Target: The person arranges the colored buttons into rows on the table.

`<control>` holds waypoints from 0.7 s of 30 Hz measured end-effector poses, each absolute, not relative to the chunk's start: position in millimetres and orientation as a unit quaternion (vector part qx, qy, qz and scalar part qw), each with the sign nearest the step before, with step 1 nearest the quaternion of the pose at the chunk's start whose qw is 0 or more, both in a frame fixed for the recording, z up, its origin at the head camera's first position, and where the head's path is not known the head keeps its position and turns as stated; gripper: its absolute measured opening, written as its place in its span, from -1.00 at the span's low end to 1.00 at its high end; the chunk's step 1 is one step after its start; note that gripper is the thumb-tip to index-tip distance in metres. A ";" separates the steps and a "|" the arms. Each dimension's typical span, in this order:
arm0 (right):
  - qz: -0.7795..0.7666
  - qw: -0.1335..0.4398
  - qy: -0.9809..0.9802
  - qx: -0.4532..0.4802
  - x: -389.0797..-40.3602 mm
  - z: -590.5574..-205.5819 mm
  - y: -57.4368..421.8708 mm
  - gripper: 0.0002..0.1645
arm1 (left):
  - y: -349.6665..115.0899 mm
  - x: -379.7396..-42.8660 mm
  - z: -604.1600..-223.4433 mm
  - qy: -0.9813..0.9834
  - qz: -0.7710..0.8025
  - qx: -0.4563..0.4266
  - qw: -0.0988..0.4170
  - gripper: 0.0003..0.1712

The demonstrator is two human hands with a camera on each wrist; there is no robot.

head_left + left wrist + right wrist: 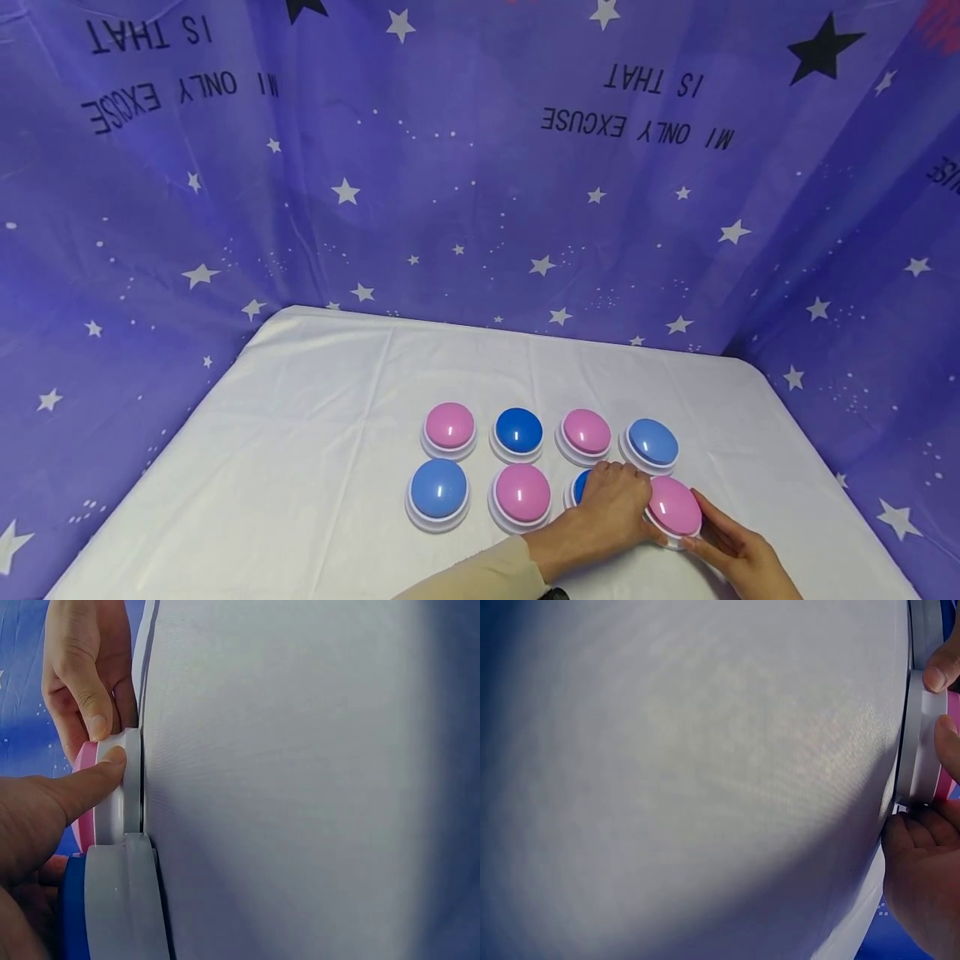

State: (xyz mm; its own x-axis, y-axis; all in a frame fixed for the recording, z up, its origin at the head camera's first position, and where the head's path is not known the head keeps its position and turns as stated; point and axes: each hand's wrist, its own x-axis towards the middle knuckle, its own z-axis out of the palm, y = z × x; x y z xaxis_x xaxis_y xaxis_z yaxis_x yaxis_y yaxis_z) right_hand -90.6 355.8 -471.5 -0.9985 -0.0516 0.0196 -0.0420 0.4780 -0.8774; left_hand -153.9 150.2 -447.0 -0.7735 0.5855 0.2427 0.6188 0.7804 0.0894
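Observation:
A pink dome push button (pixel 675 505) on a white round base lies at the right end of the front row. My left hand (pixel 611 510) holds its left side, thumb low on the white base and fingers curled behind. From the right, my right hand (pixel 750 560) grips the same button, its thumb at the front and fingers round the far side. Both thumbs meet the white base (pixel 111 806) in the left wrist view. A dark blue button (pixel 580 487) sits just left of it, largely hidden under my left hand.
The front row continues left with a pink button (pixel 522 493) and a light blue button (pixel 438 488). Behind stand pink (pixel 449 426), dark blue (pixel 519 431), pink (pixel 587 432) and light blue (pixel 653 442) buttons. A white cloth (pixel 300 433) covers the table; a purple star-patterned curtain (pixel 465 208) surrounds it.

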 end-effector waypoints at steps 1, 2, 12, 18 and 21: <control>-0.513 0.005 0.858 -0.028 -90.6 -471.4 356.2 -0.17 | 150.6 -154.0 -446.8 -0.938 -0.083 -0.322 0.101 -0.33; -0.515 0.004 0.857 -0.031 -90.5 -471.3 356.5 -0.17 | 151.0 -154.0 -446.7 -0.938 -0.083 -0.322 0.101 -0.33; -0.496 0.022 0.868 -0.020 -90.3 -466.4 354.5 -0.12 | 151.0 -153.8 -445.7 -0.942 -0.068 -0.317 0.085 -0.26; -0.448 0.007 0.893 -0.044 -91.9 -455.6 352.9 -0.11 | 142.6 -157.2 -438.2 -0.944 -0.073 -0.312 0.076 -0.23; -0.420 -0.027 0.904 -0.074 -94.4 -448.4 350.1 -0.16 | 134.5 -160.5 -431.6 -0.945 -0.085 -0.308 0.066 -0.24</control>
State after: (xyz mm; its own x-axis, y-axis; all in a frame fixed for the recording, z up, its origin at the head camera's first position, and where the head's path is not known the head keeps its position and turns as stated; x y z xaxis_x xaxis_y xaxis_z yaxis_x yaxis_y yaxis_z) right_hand -94.4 350.1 -448.4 -0.9876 -0.1115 0.1110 -0.1567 0.6360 -0.7556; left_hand -160.5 134.5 -431.6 -0.8011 0.5716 0.1778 0.5941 0.7954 0.1197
